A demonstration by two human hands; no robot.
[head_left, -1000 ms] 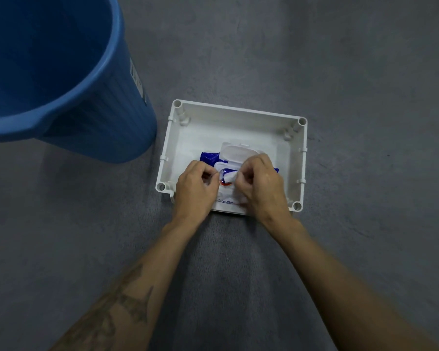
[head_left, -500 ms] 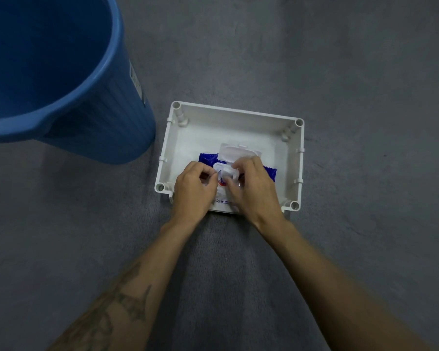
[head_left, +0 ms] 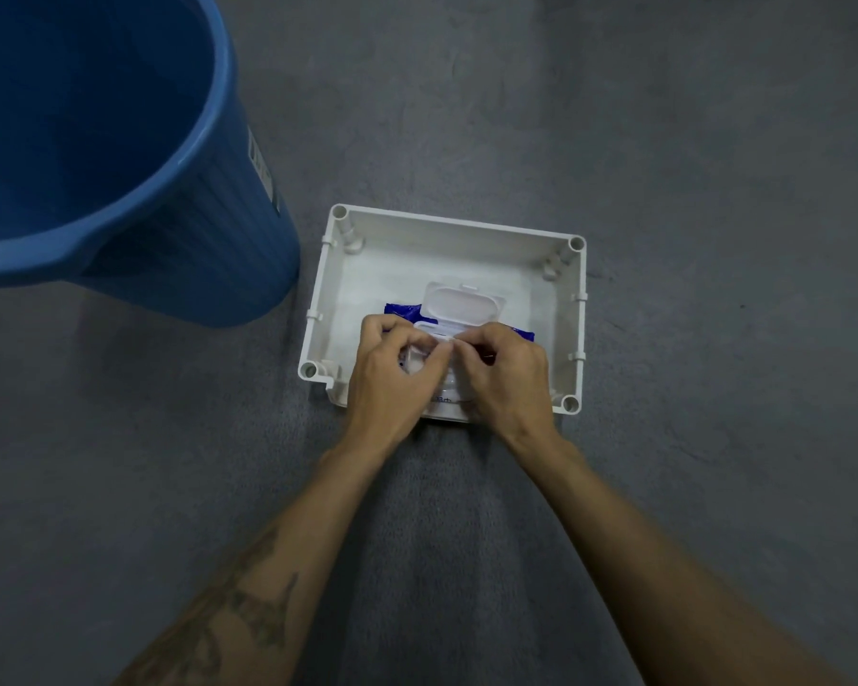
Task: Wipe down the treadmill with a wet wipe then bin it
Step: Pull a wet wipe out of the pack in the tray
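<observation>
Left hand (head_left: 392, 373): fingers curled, pinching at the opening of the wet wipe pack (head_left: 466, 334) — thumb and forefinger meet the other hand's fingertips over the pack's middle.
Right hand (head_left: 504, 376): fingers also curled, pinching at the same spot; what exactly sits between the fingertips is too small to tell (something white shows there).
Hands together: knuckles nearly touching, both resting on the near half of the pack and hiding most of it.
Wet wipe pack: blue wrapper, lying flat in the white tray (head_left: 447, 255), toward its near side; the near edge of the pack laps over the tray's front rim.
Flip lid (head_left: 461, 305): white, oval, swung open and lying back toward the far side of the pack.
White tray: shallow, rectangular, round posts at its corners, sitting on the grey floor (head_left: 689, 141).
Blue bin (head_left: 95, 141): upright, ribbed wall, just left of the tray — near its far-left corner.
Forearms: bare, the left one tattooed.
</observation>
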